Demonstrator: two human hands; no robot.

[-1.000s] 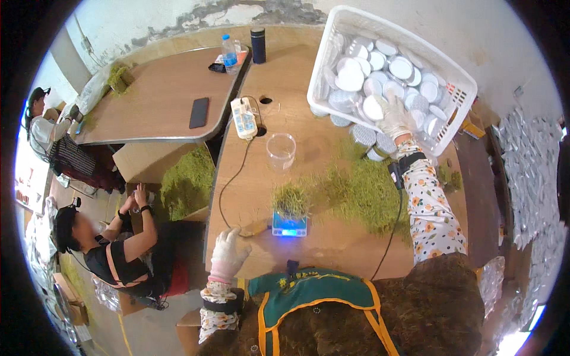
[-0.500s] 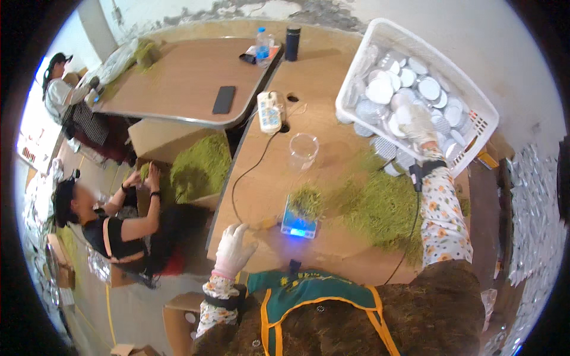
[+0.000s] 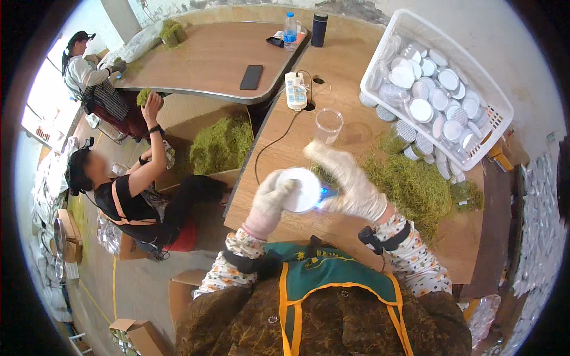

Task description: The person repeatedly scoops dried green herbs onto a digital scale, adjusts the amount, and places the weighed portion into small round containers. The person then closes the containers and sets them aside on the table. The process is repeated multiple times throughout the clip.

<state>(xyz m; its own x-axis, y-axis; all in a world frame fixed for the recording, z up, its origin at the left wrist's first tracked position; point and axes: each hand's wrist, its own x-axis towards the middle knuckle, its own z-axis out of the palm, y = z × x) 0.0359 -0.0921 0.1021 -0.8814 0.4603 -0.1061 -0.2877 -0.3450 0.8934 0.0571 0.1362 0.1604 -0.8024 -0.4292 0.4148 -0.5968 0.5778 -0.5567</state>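
Note:
In my gloved left hand (image 3: 267, 204) is a round white lid (image 3: 301, 188), its flat face turned up and my thumb on top near its edge. My gloved right hand (image 3: 353, 187) reaches in from the right just beside the lid, fingers and thumb spread apart. Between the two hands the blue-lit display of a small scale (image 3: 324, 193) shows; most of the scale is covered. Some dried green herb lies behind the lid, partly hidden. A clear plastic jar (image 3: 329, 124) stands open beyond my right hand.
To the right lies a heap of green herb (image 3: 409, 190). A white basket (image 3: 371, 77) full of round lids stands behind it, more lids beside. A power strip (image 3: 295, 91) with a cable lies left of the jar. Two co-workers sit at the left, one holding a herb clump (image 3: 143, 97).
My right hand has come from the lid basket to the scale. My left hand has moved right from the table edge and now holds a white lid. The view has shifted somewhat.

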